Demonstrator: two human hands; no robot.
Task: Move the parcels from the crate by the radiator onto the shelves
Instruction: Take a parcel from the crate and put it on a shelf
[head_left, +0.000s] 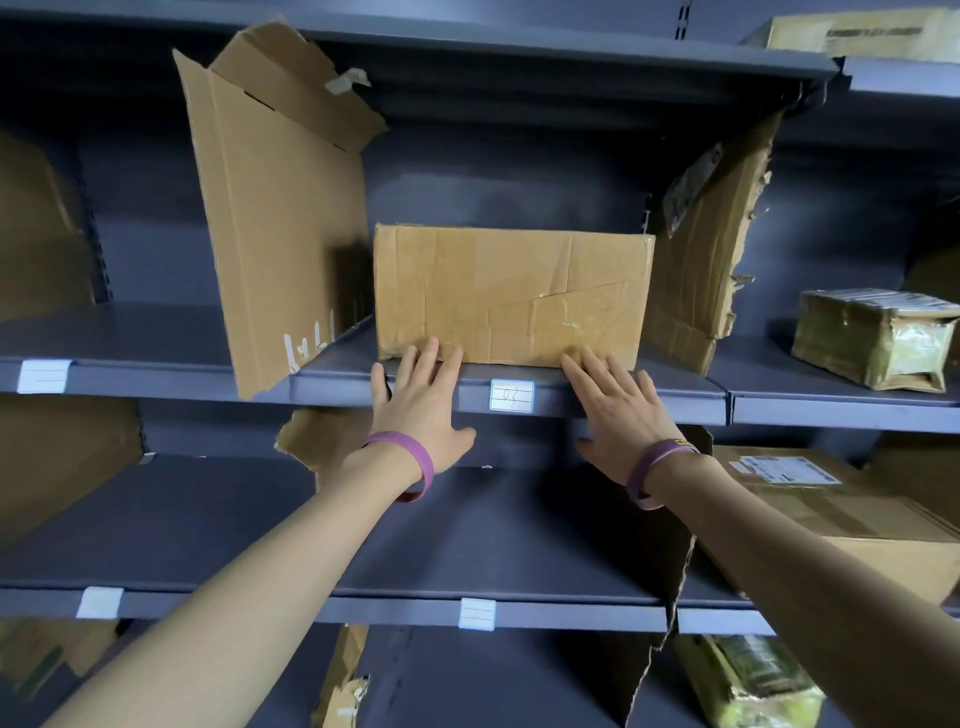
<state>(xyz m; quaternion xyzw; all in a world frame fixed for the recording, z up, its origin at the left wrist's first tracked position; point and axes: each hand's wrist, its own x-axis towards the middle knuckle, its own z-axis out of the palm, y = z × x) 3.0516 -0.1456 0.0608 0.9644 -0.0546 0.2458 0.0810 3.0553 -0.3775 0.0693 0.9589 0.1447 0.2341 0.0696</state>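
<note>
Both hands lie flat and open: our left hand (421, 410) and right hand (618, 410) press straight fingertips against the lower front face of the creased brown cardboard parcel (511, 296). It sits on the dark grey metal shelf (332, 384), just above the white handwritten shelf label (511, 395). We judge this the placing step, nearly done. Next calls for a gentle push back, then another parcel. Crate and radiator are out of view; the label's writing is hard to read.
</note>
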